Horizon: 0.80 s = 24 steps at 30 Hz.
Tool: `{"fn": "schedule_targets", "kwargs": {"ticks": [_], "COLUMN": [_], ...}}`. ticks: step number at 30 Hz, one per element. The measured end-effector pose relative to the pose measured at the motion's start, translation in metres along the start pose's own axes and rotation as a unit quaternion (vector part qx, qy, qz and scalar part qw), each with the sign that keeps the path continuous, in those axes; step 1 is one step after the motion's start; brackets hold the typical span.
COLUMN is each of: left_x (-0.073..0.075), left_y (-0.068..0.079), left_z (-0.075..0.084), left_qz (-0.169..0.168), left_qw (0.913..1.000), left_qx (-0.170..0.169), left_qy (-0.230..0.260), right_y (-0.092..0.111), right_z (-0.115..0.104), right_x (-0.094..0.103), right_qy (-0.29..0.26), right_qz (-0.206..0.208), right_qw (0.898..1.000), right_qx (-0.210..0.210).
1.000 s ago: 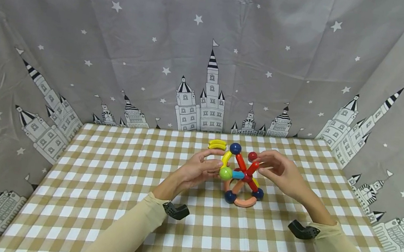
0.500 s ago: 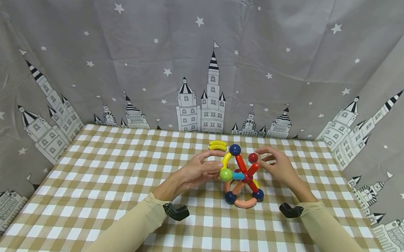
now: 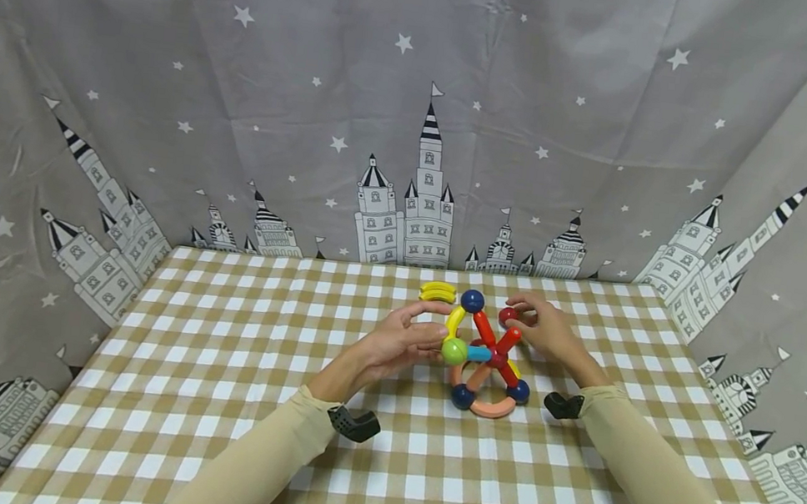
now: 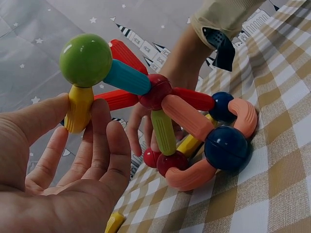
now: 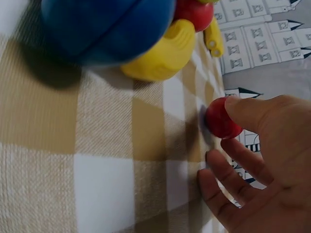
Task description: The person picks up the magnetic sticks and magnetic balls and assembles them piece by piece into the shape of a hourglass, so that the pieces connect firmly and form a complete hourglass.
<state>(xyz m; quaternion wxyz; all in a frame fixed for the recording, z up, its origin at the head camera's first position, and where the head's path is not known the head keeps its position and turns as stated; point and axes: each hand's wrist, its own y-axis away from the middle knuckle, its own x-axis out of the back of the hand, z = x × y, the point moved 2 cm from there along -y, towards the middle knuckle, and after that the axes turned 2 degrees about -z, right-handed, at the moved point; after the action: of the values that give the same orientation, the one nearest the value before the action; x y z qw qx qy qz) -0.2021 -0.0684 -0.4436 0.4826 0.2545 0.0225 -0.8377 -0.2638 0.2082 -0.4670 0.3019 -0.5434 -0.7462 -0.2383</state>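
My left hand (image 3: 403, 343) pinches a yellow curved stick (image 4: 77, 109) between thumb and fingers, just below a green ball (image 4: 85, 60). That stick belongs to a ball-and-stick magnetic structure (image 3: 497, 356) standing on the table. Its red centre ball (image 4: 155, 91) joins red, blue, orange and lime sticks; navy balls (image 3: 472, 301) sit at the top and base. Behind the structure, on its right, my right hand (image 3: 552, 333) pinches a loose red ball (image 5: 222, 118) with thumb and index finger, low over the cloth. The other right fingers are spread loosely.
Several yellow curved sticks (image 3: 438, 292) lie together behind the structure. A checked tablecloth (image 3: 204, 396) covers the table. Beyond its back edge hangs a grey curtain (image 3: 302, 88) printed with castles and stars.
My right hand has moved left and closed its thumb and finger on the loose red ball. The left hand stays on the yellow stick, and the structure stands as before.
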Motion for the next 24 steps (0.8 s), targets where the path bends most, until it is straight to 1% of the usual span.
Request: {"fn": "schedule_targets", "kwargs": {"ticks": [3,7,10,16,21,24], "left_x": [-0.0007,-0.0010,-0.0014,-0.0011,-0.0007,-0.0007], "left_y": [0.0007,0.0018,0.0022,0.0020,0.0015,0.0015], "left_z": [0.0000,0.0004,0.0008,0.0010,0.0008,0.0005], "left_qz": [-0.003,-0.007,-0.010,-0.009,-0.009,-0.009], "left_qw": [1.0000,0.9999,0.9999,0.9999,0.9999,0.9999], "left_qx": [-0.004,-0.009,-0.010,-0.009,-0.007,-0.005], "left_qy": [0.001,0.004,0.004,-0.001,-0.003,-0.001], "right_y": [-0.0021,-0.0042,-0.0049,-0.0041,-0.0012,0.0013], "right_z": [0.0030,0.0051,0.0059,0.0065,0.0058,0.0071], "right_x": [-0.0008,-0.0011,-0.0012,-0.0003,0.0010,0.0020], "right_qy": [0.000,0.005,0.007,0.002,-0.004,-0.003], "right_qz": [-0.005,-0.004,-0.001,0.004,-0.001,-0.003], "right_qw": [1.000,1.000,1.000,1.000,1.000,1.000], "right_qx": [-0.018,-0.022,-0.012,-0.009,-0.008,0.000]}}
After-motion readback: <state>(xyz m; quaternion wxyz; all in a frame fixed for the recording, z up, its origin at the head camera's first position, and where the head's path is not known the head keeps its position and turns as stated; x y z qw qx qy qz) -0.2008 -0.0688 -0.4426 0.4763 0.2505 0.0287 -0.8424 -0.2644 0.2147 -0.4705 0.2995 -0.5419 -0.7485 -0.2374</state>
